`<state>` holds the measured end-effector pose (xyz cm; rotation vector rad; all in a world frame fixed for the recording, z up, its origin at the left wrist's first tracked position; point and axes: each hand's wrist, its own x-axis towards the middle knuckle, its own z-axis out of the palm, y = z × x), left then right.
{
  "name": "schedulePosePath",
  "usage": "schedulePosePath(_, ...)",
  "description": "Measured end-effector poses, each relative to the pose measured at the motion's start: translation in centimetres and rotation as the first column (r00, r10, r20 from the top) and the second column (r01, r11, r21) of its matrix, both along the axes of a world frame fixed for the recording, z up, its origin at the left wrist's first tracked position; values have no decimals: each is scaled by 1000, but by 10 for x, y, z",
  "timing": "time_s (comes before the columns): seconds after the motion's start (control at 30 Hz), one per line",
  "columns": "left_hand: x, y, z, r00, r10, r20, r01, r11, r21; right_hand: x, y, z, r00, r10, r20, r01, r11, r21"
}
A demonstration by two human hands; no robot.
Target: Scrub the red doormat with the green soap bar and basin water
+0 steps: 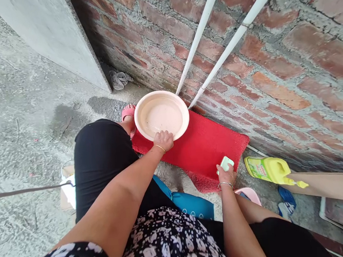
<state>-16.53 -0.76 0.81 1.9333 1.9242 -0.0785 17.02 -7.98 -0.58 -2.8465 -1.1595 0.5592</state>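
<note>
One brick wall (276, 89) rose behind one red mat (202, 141), while one gray panel (58, 38) stood beyond the mat's left end. Two white pipes (199, 38) ran down the masonry to a spot just behind the mat. One pale basin (138, 118), with what looked like shallow liquid inside, sat over the mat's left end. One teal item (193, 206) lay along the mat's near side, between two black-clad legs. One yellow bottle (266, 169) lay just past the mat's right end, its nozzle pointing away from it; one pink container (253, 194), partly hidden by an arm, was nearer the wearer. One foot in a pink sandal (127, 113) showed beside the mat's left end.

The left hand (163, 140) was curled closed over the basin's near rim, above the mat's near edge. The right hand (227, 175) had fingers and thumb closed around one pale-green block (227, 163) over the mat's right end; whether the block touched the mat could not be told. Two bangles completed the count: one gold-toned on the left wrist, one silver-toned on the right.
</note>
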Motion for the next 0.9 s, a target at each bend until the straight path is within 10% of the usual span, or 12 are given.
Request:
schedulePosePath(0.1, 0, -1, -1, 1000, -5, -13, 6, 1000, 29, 0, 0, 1, 998, -60, -17, 61, 994, 93)
schedulePosePath(0.2, 0, 0, -4, 1000, -4, -24, 5, 999, 42, -38, 14, -2, 981, 195, -14, -188, 962, 197)
schedulePosePath(0.37, 1, -1, -7, 1000, -8, -27, 9, 999, 39, -125, 38, -12, 741, 672, -4, -661, 729, 178)
schedulePosePath(0.5, 1, -2, -8, 1000, 2, -23, -2, 999, 33, -144, 44, -16, 628, 778, -17, -771, 625, 123)
schedulePosePath(0.77, 0, 1, -7, 1000, 2, -15, -2, 1000, 7, -38, 19, -14, 951, 307, -33, -304, 949, 85)
schedulePosePath(0.9, 0, 1, -7, 1000, -2, -18, 3, 1000, 17, -6, 7, -5, 994, -92, -62, 96, 994, 58)
